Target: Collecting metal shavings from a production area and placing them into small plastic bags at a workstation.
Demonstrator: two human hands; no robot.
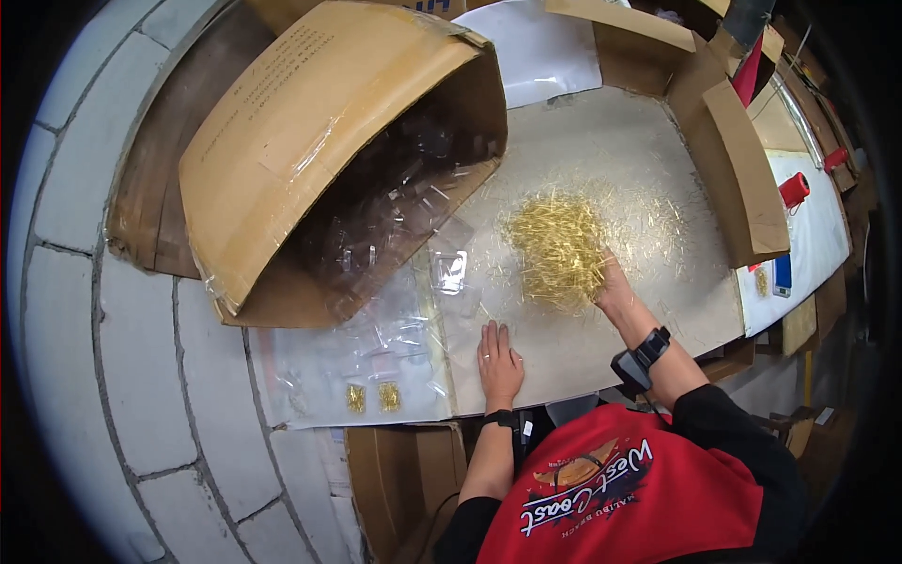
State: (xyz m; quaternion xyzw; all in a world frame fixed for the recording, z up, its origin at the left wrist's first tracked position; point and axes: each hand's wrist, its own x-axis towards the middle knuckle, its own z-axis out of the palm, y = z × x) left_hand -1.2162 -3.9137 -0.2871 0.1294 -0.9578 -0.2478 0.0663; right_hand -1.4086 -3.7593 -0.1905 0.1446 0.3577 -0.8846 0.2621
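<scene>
A heap of thin gold-coloured pins [554, 249] lies on the cardboard-lined table, with loose ones scattered to its right. My right hand [613, 284] reaches into the heap's right edge; its fingers are mostly hidden by the pins, so their grip does not show. My left hand [500, 365] rests flat near the table's front edge, fingers stretched out and holding nothing. Just beyond it lies a clear plastic case [451, 271]. Two small clear packs of gold pins, a left one [355, 398] and a right one [389, 396], lie on the white surface to the left.
A large open carton [329, 122] with many clear plastic cases [376, 221] inside stands at the left. Cardboard walls [733, 169] border the right side. Beyond them are a red object [794, 190] and a small blue device [783, 274].
</scene>
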